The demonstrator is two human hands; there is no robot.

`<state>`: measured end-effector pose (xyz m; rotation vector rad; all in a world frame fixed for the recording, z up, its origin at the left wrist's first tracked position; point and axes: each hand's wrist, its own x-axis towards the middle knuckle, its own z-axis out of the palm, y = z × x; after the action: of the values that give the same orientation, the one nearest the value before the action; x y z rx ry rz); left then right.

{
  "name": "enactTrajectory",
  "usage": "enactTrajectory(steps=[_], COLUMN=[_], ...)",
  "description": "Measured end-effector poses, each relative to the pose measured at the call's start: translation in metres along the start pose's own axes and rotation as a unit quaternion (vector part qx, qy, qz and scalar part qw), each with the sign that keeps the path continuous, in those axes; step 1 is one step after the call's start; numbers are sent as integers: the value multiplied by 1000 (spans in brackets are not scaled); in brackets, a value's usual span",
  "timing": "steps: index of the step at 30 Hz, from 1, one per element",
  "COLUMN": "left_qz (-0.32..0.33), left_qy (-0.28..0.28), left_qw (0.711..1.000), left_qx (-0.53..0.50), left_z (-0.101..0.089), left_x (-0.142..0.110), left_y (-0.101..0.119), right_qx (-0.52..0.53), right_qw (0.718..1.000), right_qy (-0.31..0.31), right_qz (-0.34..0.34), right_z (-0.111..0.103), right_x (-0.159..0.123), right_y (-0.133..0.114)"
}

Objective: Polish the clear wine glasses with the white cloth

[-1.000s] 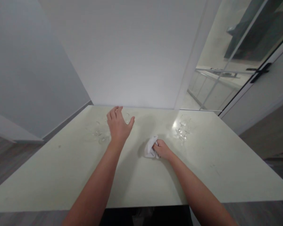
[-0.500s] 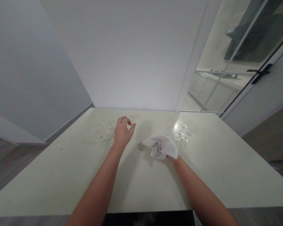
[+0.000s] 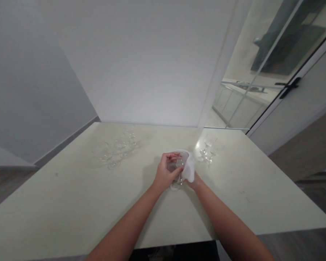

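Note:
Near the middle of the table, my left hand (image 3: 165, 173) is closed around a clear stemmed glass (image 3: 180, 177), its thumb across the near side. The glass looks tilted, with its round foot pointing towards me. A white cloth (image 3: 190, 169) lies against the glass on its right and far sides. My right hand (image 3: 195, 181) grips this cloth from beneath, and most of its fingers are hidden by it.
Several clear stemmed glasses (image 3: 122, 143) stand in a cluster on the pale table (image 3: 78, 203) at the left. More glasses (image 3: 207, 154) stand at the right. A white wall panel (image 3: 152, 72) borders the far edge; a glazed door with a black handle (image 3: 290, 87) is at right.
My left hand has moved from the left cluster to the table's middle, bringing a glass to the cloth. The cloth now wraps partly around that glass.

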<state>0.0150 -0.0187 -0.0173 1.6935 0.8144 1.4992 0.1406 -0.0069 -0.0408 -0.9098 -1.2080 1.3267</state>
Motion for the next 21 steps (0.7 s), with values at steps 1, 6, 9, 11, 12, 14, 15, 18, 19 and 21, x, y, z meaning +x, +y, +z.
enactTrajectory(steps=[1,6,9,11,12,14,15,18,19,21], left_qz=[23,105,104,104,103,94,86,71,72,87], left_qy=[-4,-40,-50,-38,-34,-32,-31,-21,-25,-44], left_qw=[998,949,941,944,946,952,956,969,972,973], left_qx=[61,295,317,310,305,290,278,234,222,211], left_z=[-1,-6,2,7,9,10,10,4,2,-3], left_x=[-1,-4,-10,-14,-15,-17,-18,-15,-13,-9], left_y=[-2,-1,3,5,5,3,1,-7,-9,-9], right_qx=[37,121,122,120,119,117,111,87,79,82], right_qw=[999,986,984,982,982,983,983,985,987,991], right_qy=[13,108,133,140,138,138,142,150,138,102], right_qz=[-6,-24,7,36,44,39,29,1,-5,-18], right_z=[3,9,9,10,10,10,9,6,6,5], right_x=[0,0,1,2,2,2,2,-1,-2,-5], right_y=[0,-5,-7,-7,-7,-5,-3,1,2,1])
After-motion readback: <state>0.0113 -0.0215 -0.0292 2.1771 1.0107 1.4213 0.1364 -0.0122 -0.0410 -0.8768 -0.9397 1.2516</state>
